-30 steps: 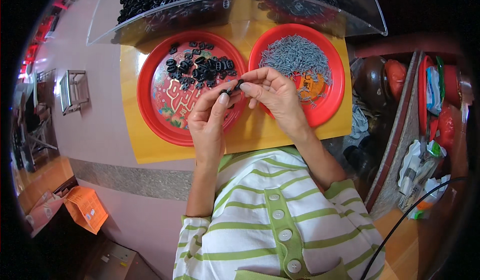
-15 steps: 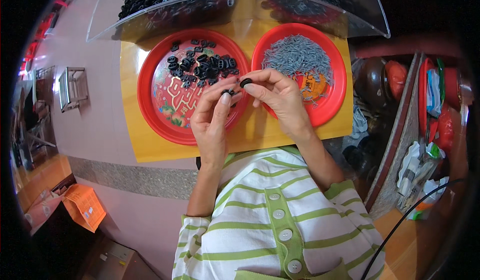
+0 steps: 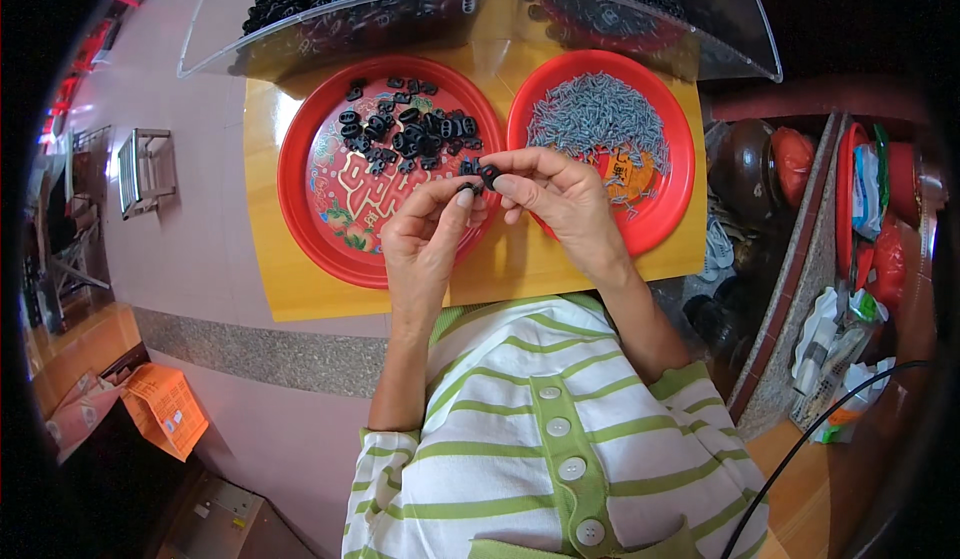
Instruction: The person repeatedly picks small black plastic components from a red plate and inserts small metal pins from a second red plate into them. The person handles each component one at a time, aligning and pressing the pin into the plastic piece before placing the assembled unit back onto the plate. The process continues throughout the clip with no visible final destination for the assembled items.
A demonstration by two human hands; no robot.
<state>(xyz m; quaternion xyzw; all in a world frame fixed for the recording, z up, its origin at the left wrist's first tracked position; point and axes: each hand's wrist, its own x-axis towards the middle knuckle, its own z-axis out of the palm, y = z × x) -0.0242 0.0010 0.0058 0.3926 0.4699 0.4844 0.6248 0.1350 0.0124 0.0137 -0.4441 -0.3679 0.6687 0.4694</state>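
We hold a small black plastic piece (image 3: 488, 172) between the two hands, above the near edge of the gap between two red plates. It sits at the fingertips of the right hand (image 3: 560, 199), pinched between thumb and forefinger — the fingers are clamped together on it. The piece is dark, rounded and glossy, of the same kind as the loose black pieces on the left plate; it is too small to tell its long axis with certainty.

The left hand (image 3: 430, 239) lies just beside it, to the left and slightly lower. Its thumb and forefinger are drawn together at the tips, close against the piece; whether they grip a second small part there, we cannot tell. The right hand is the nearer one and carries the piece.

Outward from the hands: the left red plate (image 3: 310, 209) holds a scatter of black pieces (image 3: 410, 134) on its far half. The right red plate (image 3: 670, 199) holds a heap of small grey pins (image 3: 598, 119). Both plates rest on a yellow board (image 3: 265, 259). Beyond them stand two clear bins (image 3: 300, 39) — both filled with black parts.
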